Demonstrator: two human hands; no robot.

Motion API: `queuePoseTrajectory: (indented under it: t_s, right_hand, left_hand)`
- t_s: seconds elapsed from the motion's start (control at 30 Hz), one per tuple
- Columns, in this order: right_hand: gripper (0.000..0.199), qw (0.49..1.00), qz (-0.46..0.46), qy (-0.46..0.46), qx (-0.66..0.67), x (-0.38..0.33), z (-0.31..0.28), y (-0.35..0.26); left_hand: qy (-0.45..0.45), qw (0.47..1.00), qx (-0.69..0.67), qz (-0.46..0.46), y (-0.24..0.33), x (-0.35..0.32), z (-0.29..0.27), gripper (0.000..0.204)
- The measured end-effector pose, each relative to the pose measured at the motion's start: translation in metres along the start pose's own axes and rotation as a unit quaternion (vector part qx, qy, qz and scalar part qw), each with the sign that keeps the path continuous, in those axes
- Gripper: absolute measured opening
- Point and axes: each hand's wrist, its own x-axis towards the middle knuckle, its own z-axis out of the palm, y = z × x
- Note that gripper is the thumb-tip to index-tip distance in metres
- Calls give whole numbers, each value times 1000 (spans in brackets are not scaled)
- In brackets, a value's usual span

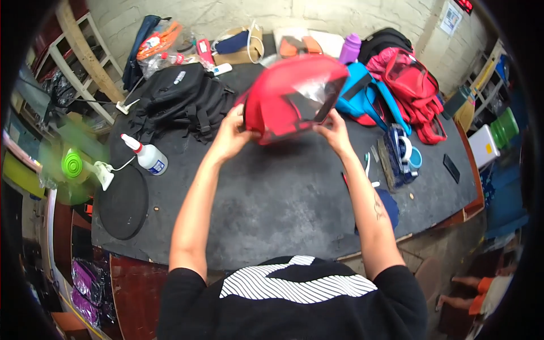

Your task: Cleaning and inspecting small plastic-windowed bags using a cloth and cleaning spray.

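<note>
Both my hands hold a red bag [283, 96] with a clear plastic panel, lifted above the dark worktable [272, 198]. My left hand [231, 135] grips its left lower edge. My right hand [334, 131] grips its right lower edge near the plastic panel. The bag tilts toward me and hides part of the table behind it.
A black backpack [181, 102] lies at the back left, a white squeeze bottle [148, 156] and a round black disc [123, 201] at the left. Blue and red bags [396, 90], a purple bottle [349, 48] and a black phone [451, 168] lie to the right.
</note>
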Motion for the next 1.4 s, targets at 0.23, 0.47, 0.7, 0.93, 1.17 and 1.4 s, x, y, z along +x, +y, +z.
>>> queuePoseTrajectory:
  t_s: [0.23, 0.47, 0.7, 0.93, 1.17, 1.4]
  right_hand:
    - [33, 903, -62, -158, -394, -60, -32, -35]
    - [77, 782, 349, -2, -516, -209, -104, -68]
    - [57, 771, 284, -36, -569, -250, -119, -54]
    - [33, 928, 345, 122, 64, -179, -156, -134]
    - [53, 913, 271, 111, 283, -107, -32, -89]
    - [45, 841, 313, -86, 432, -63, 112, -99]
  left_hand:
    - [-208, 900, 376, -74, -69, -55, -6, 34]
    - [-22, 968, 221, -119, -57, -91, -5, 33]
    - [595, 677, 433, -27, -89, -126, -85, 68]
    - [556, 764, 302, -127, -110, -125, -214, 88]
    - [192, 890, 397, -112, -22, -96, -86, 47]
    - [-32, 924, 380, 34, 8, -97, 8, 40]
